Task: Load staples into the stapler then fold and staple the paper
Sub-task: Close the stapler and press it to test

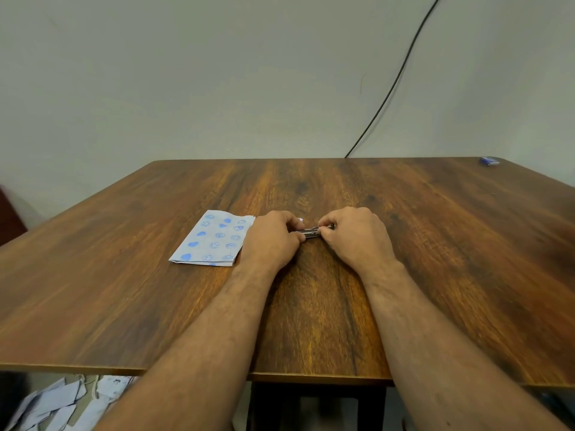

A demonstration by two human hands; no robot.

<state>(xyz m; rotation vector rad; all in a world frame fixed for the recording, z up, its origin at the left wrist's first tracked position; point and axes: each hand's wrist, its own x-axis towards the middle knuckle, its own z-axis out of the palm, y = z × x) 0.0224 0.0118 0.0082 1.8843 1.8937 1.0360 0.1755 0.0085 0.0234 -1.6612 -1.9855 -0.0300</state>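
A small metal stapler [310,232] lies low over the middle of the wooden table [435,244], held between both hands. My left hand [272,239] grips its left end and my right hand [356,234] pinches its right end; most of the stapler is hidden by my fingers. A folded sheet of white paper [214,238] with blue smiley faces and hearts lies flat just left of my left hand. A small blue box [489,161], perhaps of staples, sits at the far right corner of the table.
A black cable [395,79] runs down the wall to the table's back edge. Several scraps of paper [62,402] lie on the floor below the table's near left edge. A dark piece of furniture [9,216] stands at the far left.
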